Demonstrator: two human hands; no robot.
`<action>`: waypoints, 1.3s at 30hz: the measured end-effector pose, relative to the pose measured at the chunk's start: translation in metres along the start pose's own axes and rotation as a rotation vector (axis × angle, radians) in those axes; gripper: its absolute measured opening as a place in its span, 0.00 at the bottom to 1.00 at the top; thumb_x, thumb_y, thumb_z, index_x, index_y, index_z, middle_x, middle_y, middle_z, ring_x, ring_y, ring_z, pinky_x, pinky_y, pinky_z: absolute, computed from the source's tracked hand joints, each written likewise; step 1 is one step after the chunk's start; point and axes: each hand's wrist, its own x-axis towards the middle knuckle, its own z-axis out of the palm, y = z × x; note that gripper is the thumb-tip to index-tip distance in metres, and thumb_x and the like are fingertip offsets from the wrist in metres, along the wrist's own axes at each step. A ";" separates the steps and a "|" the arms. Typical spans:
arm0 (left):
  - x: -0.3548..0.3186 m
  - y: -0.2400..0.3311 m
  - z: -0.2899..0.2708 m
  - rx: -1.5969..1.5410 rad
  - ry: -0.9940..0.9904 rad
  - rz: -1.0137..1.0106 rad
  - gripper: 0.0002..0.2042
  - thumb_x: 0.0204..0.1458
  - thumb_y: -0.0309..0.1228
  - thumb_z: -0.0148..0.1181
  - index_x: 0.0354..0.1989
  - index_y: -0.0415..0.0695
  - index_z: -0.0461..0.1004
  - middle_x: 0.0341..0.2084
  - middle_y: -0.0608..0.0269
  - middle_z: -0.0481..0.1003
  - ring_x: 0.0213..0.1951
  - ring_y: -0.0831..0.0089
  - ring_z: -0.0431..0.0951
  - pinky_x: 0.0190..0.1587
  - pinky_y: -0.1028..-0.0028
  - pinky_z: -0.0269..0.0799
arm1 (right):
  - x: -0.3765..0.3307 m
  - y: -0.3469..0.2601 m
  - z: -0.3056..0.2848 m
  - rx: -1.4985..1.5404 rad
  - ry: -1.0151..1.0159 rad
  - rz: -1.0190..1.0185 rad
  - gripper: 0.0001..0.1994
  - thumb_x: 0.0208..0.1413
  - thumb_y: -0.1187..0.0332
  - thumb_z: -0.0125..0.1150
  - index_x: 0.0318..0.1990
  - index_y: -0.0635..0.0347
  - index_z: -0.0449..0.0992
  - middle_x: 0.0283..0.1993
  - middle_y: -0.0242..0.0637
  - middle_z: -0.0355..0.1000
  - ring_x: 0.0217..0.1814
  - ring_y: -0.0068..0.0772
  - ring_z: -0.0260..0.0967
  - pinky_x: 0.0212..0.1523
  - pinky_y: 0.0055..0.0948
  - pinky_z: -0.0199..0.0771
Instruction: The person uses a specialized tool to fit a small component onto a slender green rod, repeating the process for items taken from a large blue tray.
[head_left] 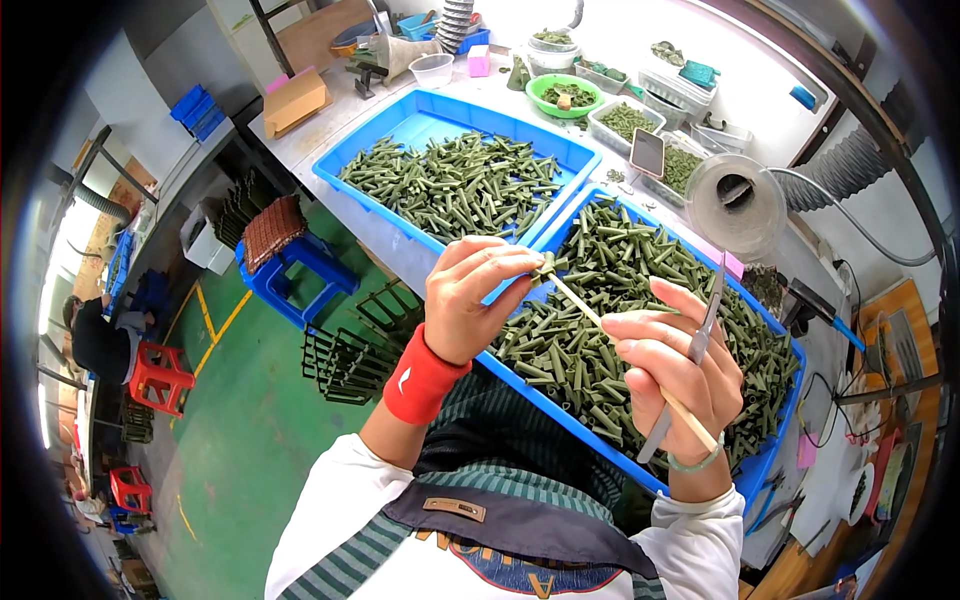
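My left hand (475, 293), with a red wristband, is closed in a pinch on a small green tube-like piece (545, 266). In my right hand (685, 365) are a thin pale wooden stick (575, 298) and a slim pointed metal tool (707, 325), which sticks up between the fingers. The stick's far end meets the green piece; whether it goes inside I cannot tell. Both hands are above a blue tray (575, 432) heaped with green tube pieces (550, 352). Beyond it, a second blue tray (425, 110) holds more of them.
At the back are a green bowl (540, 103), clear tubs of green bits (628, 122) and a phone (647, 153). An extraction funnel (735, 205) stands right of the trays. On the left are a blue stool (290, 265), dark racks (350, 345) and a seated person (100, 340).
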 end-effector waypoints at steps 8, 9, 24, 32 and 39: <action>-0.001 0.000 0.001 0.041 0.004 0.014 0.14 0.44 0.22 0.74 0.41 0.50 0.85 0.38 0.67 0.85 0.42 0.65 0.82 0.47 0.67 0.75 | 0.000 -0.006 -0.006 -0.076 0.016 0.032 0.12 0.56 0.63 0.75 0.37 0.59 0.78 0.36 0.40 0.83 0.36 0.37 0.83 0.55 0.50 0.82; -0.001 0.000 0.001 0.050 0.008 0.017 0.14 0.44 0.23 0.74 0.41 0.50 0.85 0.38 0.68 0.85 0.42 0.66 0.82 0.47 0.66 0.75 | 0.001 -0.007 -0.006 -0.075 0.015 0.033 0.12 0.56 0.63 0.75 0.37 0.59 0.78 0.36 0.40 0.83 0.36 0.37 0.83 0.55 0.50 0.82; 0.000 0.001 0.002 0.036 0.012 0.004 0.13 0.44 0.23 0.75 0.40 0.50 0.85 0.37 0.67 0.85 0.42 0.65 0.82 0.47 0.66 0.76 | -0.001 -0.005 -0.008 -0.038 0.056 0.046 0.12 0.60 0.63 0.72 0.41 0.60 0.78 0.35 0.41 0.83 0.36 0.40 0.84 0.57 0.53 0.81; 0.001 0.002 -0.001 0.038 -0.001 0.026 0.13 0.44 0.24 0.75 0.40 0.50 0.85 0.38 0.68 0.85 0.42 0.66 0.82 0.47 0.66 0.75 | -0.001 -0.003 -0.007 -0.014 0.058 0.052 0.11 0.59 0.65 0.72 0.41 0.61 0.78 0.35 0.42 0.83 0.37 0.41 0.84 0.57 0.53 0.81; 0.003 0.006 -0.002 0.030 -0.006 0.029 0.13 0.44 0.24 0.75 0.40 0.50 0.84 0.38 0.69 0.85 0.42 0.66 0.82 0.47 0.67 0.75 | 0.001 0.000 0.000 -0.004 0.060 0.033 0.09 0.59 0.68 0.72 0.40 0.62 0.79 0.34 0.42 0.83 0.36 0.40 0.84 0.56 0.52 0.81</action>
